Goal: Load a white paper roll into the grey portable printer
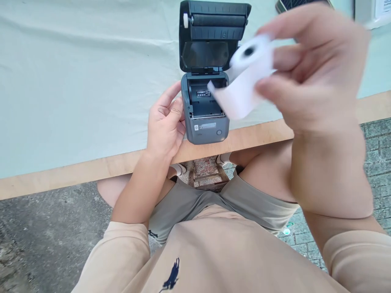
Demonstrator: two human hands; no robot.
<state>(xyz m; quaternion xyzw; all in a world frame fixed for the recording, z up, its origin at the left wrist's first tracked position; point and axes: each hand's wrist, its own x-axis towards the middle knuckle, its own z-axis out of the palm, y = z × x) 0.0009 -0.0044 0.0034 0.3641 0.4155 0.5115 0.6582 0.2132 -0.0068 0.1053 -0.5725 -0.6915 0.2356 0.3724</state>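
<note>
One printer (207,132), lid (215,34) up, held in left hand (165,126); one paper roll (253,75), pinched by right hand (320,69), partly blocks printer; cloth (79,81) beyond.

Shows dark grey on the printer (203,77), white on the paper roll (253,71) beside it, pale green on the cloth (91,81) around it, navy-marked beige on the shirt (226,252) below it.

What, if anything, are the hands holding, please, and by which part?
The right hand holds the white paper roll by the side away from its loose end; the left hand holds the open printer by its left side.
</note>
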